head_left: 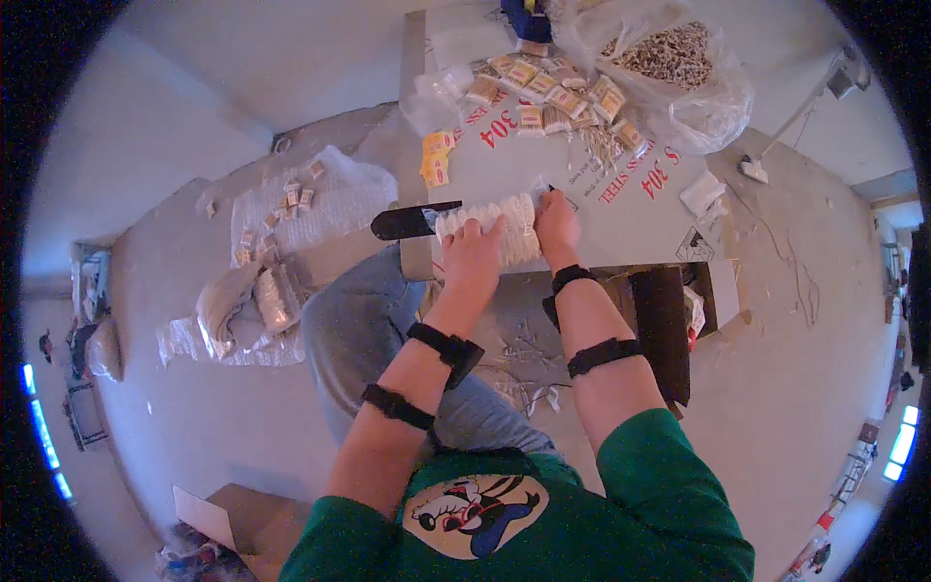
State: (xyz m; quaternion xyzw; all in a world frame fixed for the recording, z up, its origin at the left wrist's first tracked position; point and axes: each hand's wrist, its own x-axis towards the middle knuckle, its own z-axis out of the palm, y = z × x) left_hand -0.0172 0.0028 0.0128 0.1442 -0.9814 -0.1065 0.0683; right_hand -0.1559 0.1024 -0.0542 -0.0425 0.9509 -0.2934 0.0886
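Observation:
A white ribbed bundle (512,218) lies across the front of the table, its rows running side by side; its exact kind is hard to tell. My left hand (471,254) is laid over its left part, fingers curled on top. Against the right end of the bundle is my right hand (557,225), fingers closed. A bit of see-through film and a small dark tip show at these fingers, but what they pinch is too small to make out. From the bundle's left end a flat black strip (402,222) with a rounded tip sticks out past the table edge.
Small packets of sticks (565,100) are heaped at the back, beside a see-through bag (722,109) of loose short sticks. Yellow cards (436,158) lie left on the table (485,175). Bubble wrap (354,184) with packets spreads to the left. An open carton (720,291) stands right.

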